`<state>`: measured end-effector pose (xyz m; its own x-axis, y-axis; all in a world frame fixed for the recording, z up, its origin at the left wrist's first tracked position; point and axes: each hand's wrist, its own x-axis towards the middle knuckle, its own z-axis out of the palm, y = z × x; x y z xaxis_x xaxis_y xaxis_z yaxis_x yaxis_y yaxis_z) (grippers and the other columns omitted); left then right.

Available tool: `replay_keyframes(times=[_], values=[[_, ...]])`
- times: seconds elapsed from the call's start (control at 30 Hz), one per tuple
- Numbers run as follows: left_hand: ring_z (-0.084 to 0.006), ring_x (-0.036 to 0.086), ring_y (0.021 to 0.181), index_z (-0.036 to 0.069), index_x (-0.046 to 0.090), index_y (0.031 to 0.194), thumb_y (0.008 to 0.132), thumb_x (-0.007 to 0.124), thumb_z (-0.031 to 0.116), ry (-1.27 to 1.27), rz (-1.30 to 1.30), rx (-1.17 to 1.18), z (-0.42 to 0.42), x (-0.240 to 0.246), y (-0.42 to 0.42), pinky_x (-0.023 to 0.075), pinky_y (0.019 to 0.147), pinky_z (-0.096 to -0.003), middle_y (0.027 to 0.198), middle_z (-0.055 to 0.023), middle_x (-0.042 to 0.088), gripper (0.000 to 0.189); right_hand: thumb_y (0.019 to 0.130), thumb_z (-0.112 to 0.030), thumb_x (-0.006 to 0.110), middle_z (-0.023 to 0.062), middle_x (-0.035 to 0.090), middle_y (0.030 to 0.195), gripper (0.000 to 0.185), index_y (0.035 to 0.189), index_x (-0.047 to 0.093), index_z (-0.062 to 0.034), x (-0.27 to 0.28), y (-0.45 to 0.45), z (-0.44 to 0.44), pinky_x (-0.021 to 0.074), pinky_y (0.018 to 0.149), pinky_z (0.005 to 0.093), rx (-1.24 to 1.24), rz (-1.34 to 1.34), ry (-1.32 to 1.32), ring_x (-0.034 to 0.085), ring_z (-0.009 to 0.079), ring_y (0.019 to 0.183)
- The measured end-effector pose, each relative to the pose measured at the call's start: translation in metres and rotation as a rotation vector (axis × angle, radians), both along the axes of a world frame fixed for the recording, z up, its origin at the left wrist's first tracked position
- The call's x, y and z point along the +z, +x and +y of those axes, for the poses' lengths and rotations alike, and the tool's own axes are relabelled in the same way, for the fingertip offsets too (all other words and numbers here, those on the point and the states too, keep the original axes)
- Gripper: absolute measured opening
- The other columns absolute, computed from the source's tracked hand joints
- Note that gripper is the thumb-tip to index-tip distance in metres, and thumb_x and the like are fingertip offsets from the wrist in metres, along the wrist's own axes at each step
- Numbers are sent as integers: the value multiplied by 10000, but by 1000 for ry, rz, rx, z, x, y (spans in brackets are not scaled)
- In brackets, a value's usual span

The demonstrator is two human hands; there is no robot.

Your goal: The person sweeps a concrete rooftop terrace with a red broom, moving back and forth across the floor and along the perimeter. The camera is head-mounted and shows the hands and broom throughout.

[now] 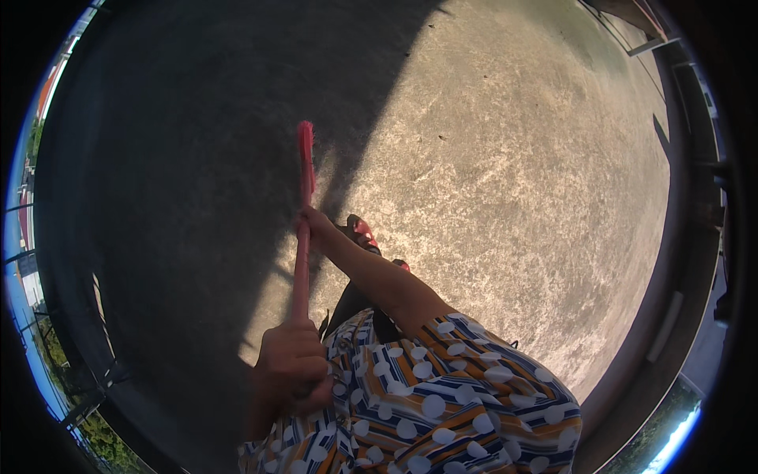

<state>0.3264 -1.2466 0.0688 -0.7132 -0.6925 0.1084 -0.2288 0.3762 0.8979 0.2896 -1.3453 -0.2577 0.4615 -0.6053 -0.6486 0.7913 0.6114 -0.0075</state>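
Observation:
A pink long-handled broom (301, 272) runs away from my body over a concrete floor. My left hand (293, 361) is wrapped around the top end of the handle, close to my patterned shirt. Farther down the handle, my right hand (314, 226) grips it with the arm stretched forward. The broom's bristle head (306, 151) is seen edge-on past my right hand, over the shaded floor. Whether the bristles touch the floor I cannot tell.
Sunlit concrete floor (503, 195) spreads to the right, with several small dark bits on it; deep shade covers the left. My red shoes (362, 231) show below my right arm. A low wall (681, 284) curves along the right rim, and a metal frame (651, 46) stands at the upper right.

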Motion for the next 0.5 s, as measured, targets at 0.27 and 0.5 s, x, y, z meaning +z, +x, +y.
replay_keyframes(times=[0.27,0.5], values=[[-167,388,399,53,334,425,537,514,125,333,576,216,-61,-41,81,423,600,-355,422,-37,359,224,799,-157,481,68,473,581,140,714,457,-49,8,-76,14,430,489,326,-198,402,256,490,203,526],[-176,517,648,-6,423,570,697,498,-6,730,531,93,-96,-124,-4,394,873,-393,611,-63,500,147,728,-64,441,80,411,526,132,599,415,-53,-60,-206,58,382,396,342,-439,897,577,441,206,448]])
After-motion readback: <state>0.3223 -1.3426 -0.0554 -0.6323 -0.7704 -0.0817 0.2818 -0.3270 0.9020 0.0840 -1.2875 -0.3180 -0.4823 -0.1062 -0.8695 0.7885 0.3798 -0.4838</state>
